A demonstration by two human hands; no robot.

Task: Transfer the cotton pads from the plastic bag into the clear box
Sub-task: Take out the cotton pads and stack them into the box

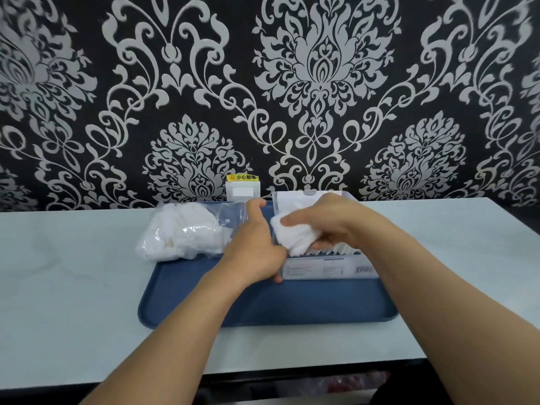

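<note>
Head view: a bunch of white cotton pads (pixel 295 238) is gripped by the closed right hand (pixel 330 220) over the clear rectangular plastic box (pixel 327 268), where a row of pads already stands. The box's left edge is touched by the curled left hand (pixel 257 252), though a real grasp cannot be told. The crumpled transparent plastic bag (pixel 187 229), with pads inside, lies at the left on the dark blue tray (pixel 263 305).

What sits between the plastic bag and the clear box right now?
In the head view, the left hand fills the gap between the plastic bag and the clear box, over the blue tray.
</note>
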